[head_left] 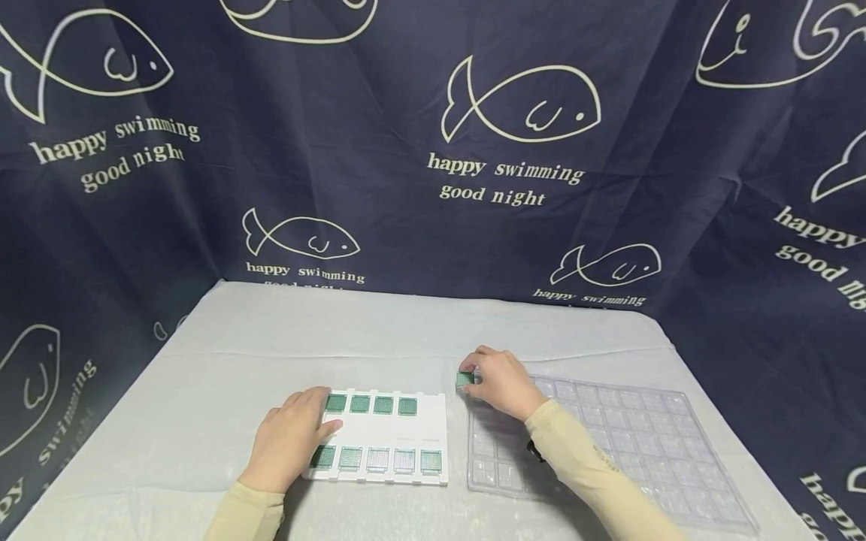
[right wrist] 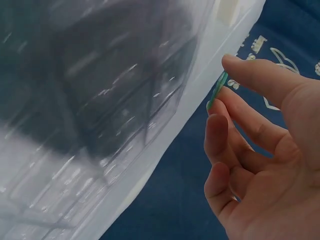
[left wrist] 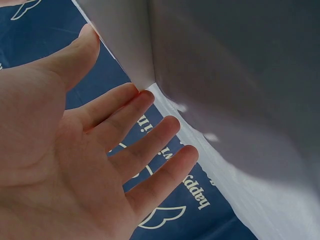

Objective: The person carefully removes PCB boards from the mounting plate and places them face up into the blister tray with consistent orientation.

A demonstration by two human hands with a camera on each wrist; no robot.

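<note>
My right hand (head_left: pixel 504 379) pinches a small square green circuit board (head_left: pixel 464 378) between thumb and fingertips, above the far left corner of a clear plastic tray (head_left: pixel 676 451). In the right wrist view the held circuit board (right wrist: pixel 218 90) shows edge-on as a thin green strip. My left hand (head_left: pixel 287 432) rests at the left end of a white holder (head_left: pixel 392 430), thumb over its top. In the left wrist view that hand's fingers (left wrist: pixel 150 150) are spread and nearly straight. Several similar boards (head_left: pixel 377 459) sit in two rows along the holder's long sides.
The clear tray, divided into many compartments, lies right of the white holder, with a narrow gap between them. A pale cloth (head_left: pixel 304 323) covers the table. Dark blue curtains (head_left: pixel 406 150) with fish drawings and lettering stand behind and at both sides.
</note>
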